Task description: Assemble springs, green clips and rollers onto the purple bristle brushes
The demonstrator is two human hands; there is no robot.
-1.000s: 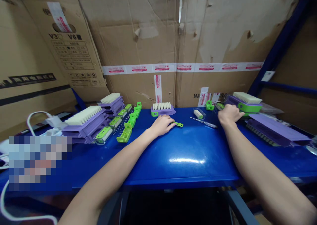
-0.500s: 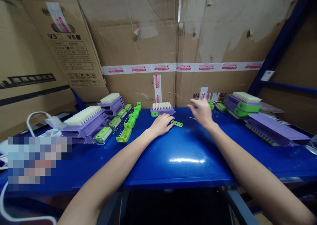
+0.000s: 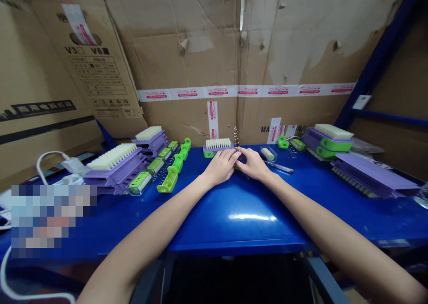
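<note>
A purple brush (image 3: 219,149) with cream bristles and a green end cap (image 3: 208,154) lies bristles up at the back middle of the blue table. My left hand (image 3: 220,166) is closed over its near side and right end. My right hand (image 3: 251,162) meets the left at that end, its fingers pinched around the foot of a thin coil spring (image 3: 236,137). The spring stands upright above my fingertips; its lower end is hidden. Only a sliver of the flat green plate (image 3: 237,166) shows beneath my hands. A screwdriver (image 3: 281,166) lies right of my right hand.
A clear case with a pale block (image 3: 266,154) sits behind the screwdriver. Left stand stacked purple brushes (image 3: 113,166), a row of green-topped blocks (image 3: 155,165), springs and green end caps (image 3: 168,179). More purple brushes (image 3: 329,141) are at right. Cardboard (image 3: 194,63) walls the back.
My right hand has moved left and down with the spring to the brush's right end, uncovering the screwdriver and clear case. The green plate is now mostly covered. My left hand stays at the brush.
</note>
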